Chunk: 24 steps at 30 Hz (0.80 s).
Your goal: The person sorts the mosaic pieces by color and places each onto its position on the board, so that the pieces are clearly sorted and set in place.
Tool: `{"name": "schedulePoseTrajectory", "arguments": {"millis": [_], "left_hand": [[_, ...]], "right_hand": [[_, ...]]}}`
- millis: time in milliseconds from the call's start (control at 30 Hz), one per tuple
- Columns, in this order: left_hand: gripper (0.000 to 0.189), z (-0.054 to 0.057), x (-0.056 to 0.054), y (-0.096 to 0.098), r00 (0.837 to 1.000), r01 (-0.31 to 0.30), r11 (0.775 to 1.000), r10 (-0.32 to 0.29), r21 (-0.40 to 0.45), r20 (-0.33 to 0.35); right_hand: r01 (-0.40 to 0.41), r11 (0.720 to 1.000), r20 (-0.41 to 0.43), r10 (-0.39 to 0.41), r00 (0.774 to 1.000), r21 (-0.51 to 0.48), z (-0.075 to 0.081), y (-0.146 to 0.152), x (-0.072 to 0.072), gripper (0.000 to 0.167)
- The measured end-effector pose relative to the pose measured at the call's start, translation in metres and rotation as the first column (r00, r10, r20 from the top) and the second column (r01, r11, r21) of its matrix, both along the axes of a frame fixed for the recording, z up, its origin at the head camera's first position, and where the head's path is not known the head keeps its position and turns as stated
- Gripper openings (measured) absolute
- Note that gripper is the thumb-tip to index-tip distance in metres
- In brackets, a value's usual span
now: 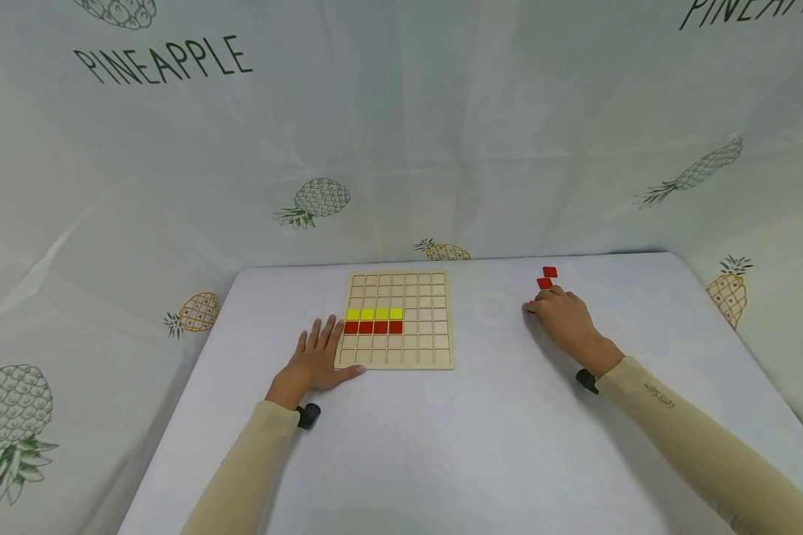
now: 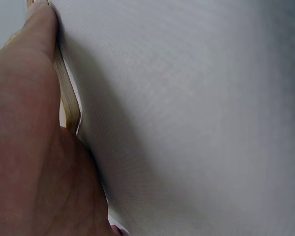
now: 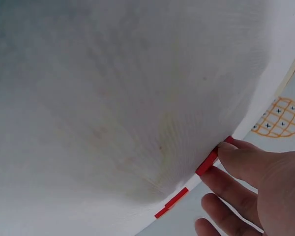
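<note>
A pale wooden grid board point(image 1: 428, 340) lies flat on the table, left of the middle. On it, a row of several yellow tiles point(image 1: 375, 314) sits directly above a row of several red tiles point(image 1: 374, 327), both starting at the left edge. My left hand point(image 1: 316, 364) is spread at the board's lower left corner, fingers along the left side and thumb at the front edge. Far to the right, my right hand point(image 1: 567, 321) pinches a red square tile point(image 3: 207, 163) between thumb and fingers, low over the table. Two loose red tiles point(image 1: 550, 272) lie just beyond it.
The white table point(image 1: 482, 446) ends at a back edge just behind the board and loose tiles. A hanging cloth point(image 1: 482, 134) with pineapple prints rises behind it. Dark wrist straps point(image 1: 309, 416) show at both sleeves.
</note>
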<state>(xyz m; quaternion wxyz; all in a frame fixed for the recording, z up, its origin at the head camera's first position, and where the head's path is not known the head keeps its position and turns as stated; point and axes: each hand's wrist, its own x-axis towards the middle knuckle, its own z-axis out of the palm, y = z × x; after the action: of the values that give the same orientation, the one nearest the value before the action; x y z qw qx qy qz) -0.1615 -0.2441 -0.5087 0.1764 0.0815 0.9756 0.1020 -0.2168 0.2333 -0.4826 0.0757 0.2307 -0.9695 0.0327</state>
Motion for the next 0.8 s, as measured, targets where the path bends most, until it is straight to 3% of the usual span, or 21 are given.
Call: {"name": "schedulePoseTrajectory", "arguments": {"millis": [433,800], "left_hand": [[0.113,-0.001,0.0,0.0,1.0,0.01,1.0,-0.01,-0.023,0.002],[0.113,0.0,0.001,-0.002,1.0,0.007,1.0,-0.007,-0.006,0.012]], "right_hand": [[-0.048,0.999,-0.053,0.047,0.997,-0.024,0.001,-0.005,0.002,0.026],[-0.138,0.988,-0.12,0.129,0.984,-0.07,0.009,-0.032,0.004,0.029]]}}
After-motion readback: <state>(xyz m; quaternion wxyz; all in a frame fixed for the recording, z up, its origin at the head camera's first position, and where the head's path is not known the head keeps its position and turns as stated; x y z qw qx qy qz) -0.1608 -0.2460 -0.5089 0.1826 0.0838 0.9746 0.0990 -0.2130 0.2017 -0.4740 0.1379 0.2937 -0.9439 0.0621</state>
